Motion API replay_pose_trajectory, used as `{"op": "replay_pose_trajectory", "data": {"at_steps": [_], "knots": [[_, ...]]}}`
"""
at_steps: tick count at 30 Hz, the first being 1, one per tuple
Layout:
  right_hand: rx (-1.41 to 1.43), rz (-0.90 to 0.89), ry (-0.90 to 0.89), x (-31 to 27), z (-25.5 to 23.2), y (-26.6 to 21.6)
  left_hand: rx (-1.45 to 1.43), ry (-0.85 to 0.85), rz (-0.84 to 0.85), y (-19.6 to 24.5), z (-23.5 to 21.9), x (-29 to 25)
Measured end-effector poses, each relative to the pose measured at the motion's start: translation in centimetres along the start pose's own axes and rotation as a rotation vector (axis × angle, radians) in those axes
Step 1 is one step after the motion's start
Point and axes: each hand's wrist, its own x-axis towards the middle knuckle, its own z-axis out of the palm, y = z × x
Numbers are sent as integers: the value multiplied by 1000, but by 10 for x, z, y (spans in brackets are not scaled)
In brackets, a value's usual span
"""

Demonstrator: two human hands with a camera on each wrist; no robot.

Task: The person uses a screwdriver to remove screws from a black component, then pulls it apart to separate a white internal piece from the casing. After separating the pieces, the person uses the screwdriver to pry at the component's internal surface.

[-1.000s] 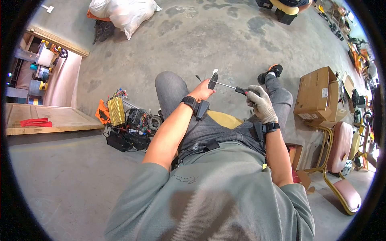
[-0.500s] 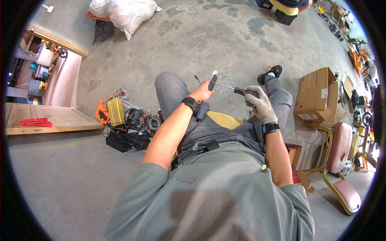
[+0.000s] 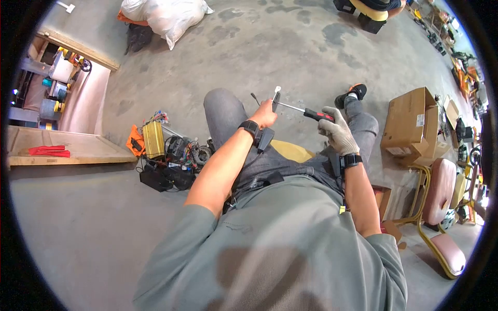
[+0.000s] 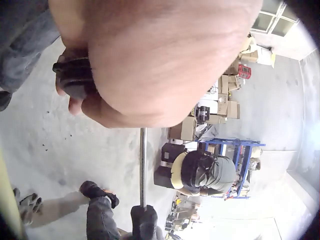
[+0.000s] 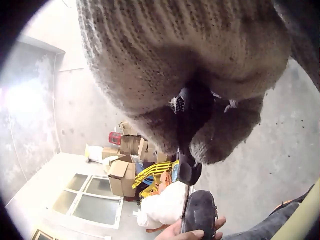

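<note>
My bare left hand [image 3: 265,115] grips a dark, flat, elongated part [image 3: 276,102] above the left knee. A white tab stands at the part's far end, and a short black cable sticks out beside the hand. In my gloved right hand [image 3: 340,136] is a screwdriver [image 3: 317,115] with a black and red handle, its metal shaft pointing left to the dark part. The right wrist view shows gloved fingers pinching the screwdriver handle [image 5: 192,115], with the dark part [image 5: 200,215] beyond. In the left wrist view, my hand hides the tip of the shaft [image 4: 143,165].
A heap of electrical parts with a gold metal case [image 3: 153,140] lies on the floor at left, near a wooden board [image 3: 78,155]. At right are a cardboard box [image 3: 407,122] and a chair [image 3: 438,192]. White sacks [image 3: 171,18] lie ahead; another person [image 4: 215,170] sits farther off.
The right hand's fingers have shifted on the screwdriver handle, which shows more of its red side now. The dark part has turned slightly more edge-on, and the head view has moved a little.
</note>
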Motion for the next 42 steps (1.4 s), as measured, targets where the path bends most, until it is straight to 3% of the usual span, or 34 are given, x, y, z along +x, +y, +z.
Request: {"op": "replay_pose_trajectory", "data": {"at_steps": [4,6,8,13,16,19,21,25,29,34,37,40,42], "knots": [[8,-6,-27,2,1,0,-33,63,-27,3,-5,-12],[30,58,-47,0,2,-7,-77,14,-39,6,-10,-20],[1,113,-65,1,5,-12,-1,88,24,3,-10,-20],[58,-16,-77,12,7,-14,-11,79,-61,29,-25,-26],[144,31,-78,19,6,-13,-77,78,-96,40,-31,-36],[138,192,-119,24,1,-14,-24,93,-73,30,-23,-33],[101,81,-93,22,5,-18,-45,160,-23,29,-20,-30],[7,119,-67,29,-3,-28,-138,43,-73,35,-20,-23],[4,252,-63,42,-12,-29,-115,-14,4,2,-6,-9],[-116,164,-82,47,-10,-20,-241,-12,-12,-11,8,-5],[-51,324,-83,64,-24,1,-195,-34,-65,-16,14,3],[87,387,-11,59,-8,-26,-153,-34,-67,-10,12,7],[-5,336,-6,57,-5,-23,-170,-35,-84,-14,15,6]]}}
